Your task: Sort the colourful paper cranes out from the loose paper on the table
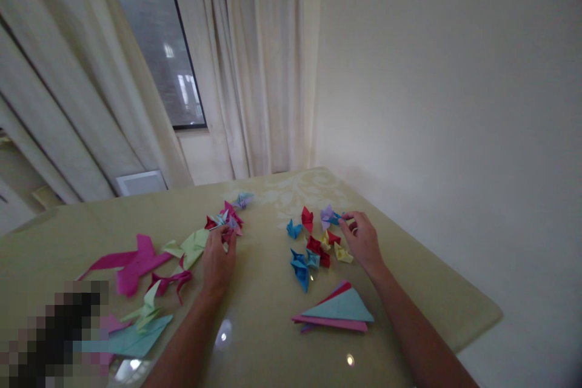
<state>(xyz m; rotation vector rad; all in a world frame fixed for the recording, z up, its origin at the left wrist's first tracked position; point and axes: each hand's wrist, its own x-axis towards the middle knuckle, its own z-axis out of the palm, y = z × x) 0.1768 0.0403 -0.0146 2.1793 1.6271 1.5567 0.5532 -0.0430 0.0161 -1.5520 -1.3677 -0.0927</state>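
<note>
My right hand (361, 239) is closed in a pinch on a blue origami figure (335, 218), beside a lilac origami figure (326, 216). Below it lie small folded paper figures: a red one (307, 219), a yellow one (344, 253) and a blue one (299, 269), among several others. At the near end of a colourful origami pile (232, 213), my left hand (220, 260) has its fingertips together on a pale origami figure (224, 218), partly hidden by the fingers. A light green folded paper (191, 247) lies just left of that hand.
A stack of folded paper planes (339, 310) lies near the front. At left are a magenta paper plane (139, 264), a magenta folded figure (170, 280), a green paper crane (148, 310) and a teal folded paper (140, 337). The table (264, 315) meets a wall (445, 103) and curtains (254, 73).
</note>
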